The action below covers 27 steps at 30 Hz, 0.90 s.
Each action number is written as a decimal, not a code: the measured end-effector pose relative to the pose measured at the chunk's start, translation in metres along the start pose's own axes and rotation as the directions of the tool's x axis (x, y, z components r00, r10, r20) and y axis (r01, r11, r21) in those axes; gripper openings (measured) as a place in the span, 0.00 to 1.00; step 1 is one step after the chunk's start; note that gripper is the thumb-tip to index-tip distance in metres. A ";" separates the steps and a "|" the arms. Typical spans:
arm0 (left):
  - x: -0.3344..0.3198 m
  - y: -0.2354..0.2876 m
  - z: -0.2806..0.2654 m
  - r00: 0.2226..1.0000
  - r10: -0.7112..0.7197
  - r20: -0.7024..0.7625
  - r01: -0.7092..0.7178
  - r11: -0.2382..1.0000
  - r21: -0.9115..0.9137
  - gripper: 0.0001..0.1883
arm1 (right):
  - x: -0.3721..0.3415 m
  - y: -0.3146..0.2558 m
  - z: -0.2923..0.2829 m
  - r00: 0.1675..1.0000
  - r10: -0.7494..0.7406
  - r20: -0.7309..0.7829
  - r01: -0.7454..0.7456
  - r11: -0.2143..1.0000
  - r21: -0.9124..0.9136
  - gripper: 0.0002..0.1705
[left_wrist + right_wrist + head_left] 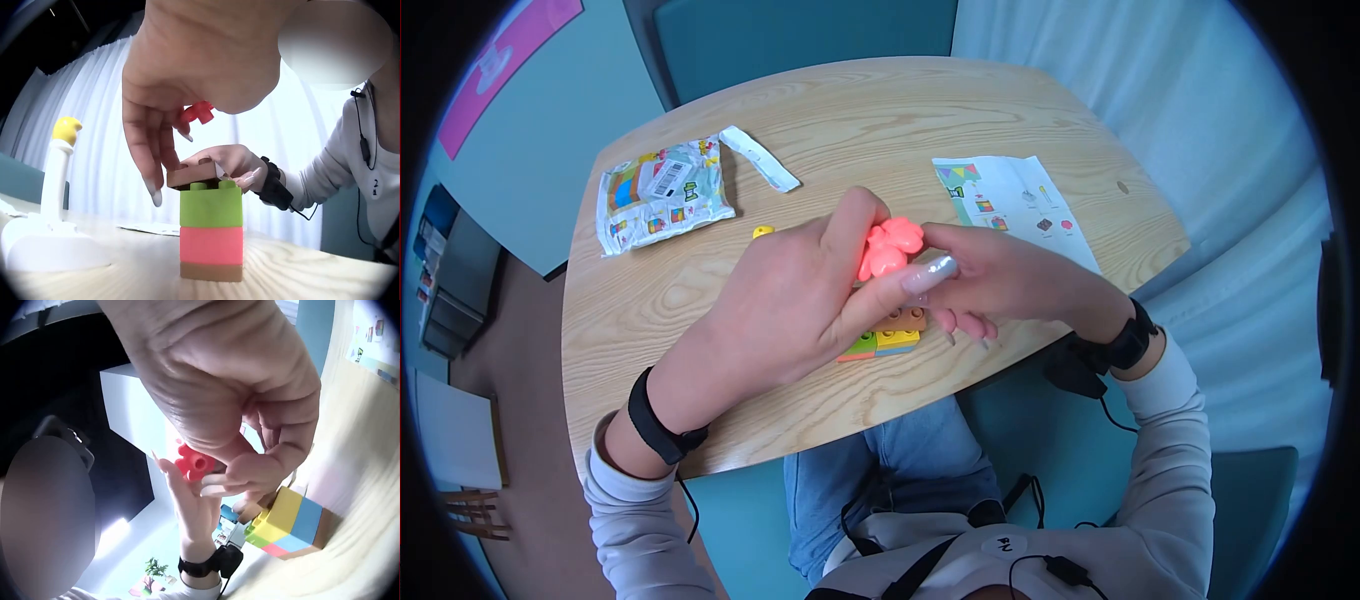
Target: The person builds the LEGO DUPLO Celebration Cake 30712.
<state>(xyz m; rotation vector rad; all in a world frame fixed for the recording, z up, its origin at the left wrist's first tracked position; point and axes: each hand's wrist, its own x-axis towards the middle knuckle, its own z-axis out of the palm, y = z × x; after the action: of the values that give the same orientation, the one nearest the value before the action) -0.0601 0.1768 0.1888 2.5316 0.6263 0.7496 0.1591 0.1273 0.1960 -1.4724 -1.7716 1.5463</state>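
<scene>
My left hand (785, 290) pinches a red flower-shaped toy piece (890, 246) between thumb and fingers. Its other fingers hang down beside a brown brick (192, 174). The right hand (1015, 275), fingers curled, comes in from the other side with its fingertips at this brick, which sits tilted over the stack. Green (211, 206) and pink (211, 245) bricks stand upright in the stack over a brown base (211, 272). Yellow (284, 511) and blue (307, 522) bricks show on its other side. From the head, the hands hide much of the stack.
A printed toy bag (665, 195) lies at the table's back left beside a torn strip (760, 158). An instruction sheet (1015, 200) lies at the right. A white stand (53, 200) with a yellow top (65, 131) stands left of the stack.
</scene>
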 end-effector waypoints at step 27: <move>-0.004 -0.011 0.017 1.000 0.018 -0.019 -0.014 0.981 0.196 0.23 | -0.006 0.001 0.036 0.883 -0.445 -0.146 0.281 0.752 -0.596 0.25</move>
<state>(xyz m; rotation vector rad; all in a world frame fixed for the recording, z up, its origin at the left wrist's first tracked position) -0.0566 0.1793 0.1689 2.7132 0.7195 0.7537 0.1335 0.1040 0.1852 -1.3610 -2.2710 0.5953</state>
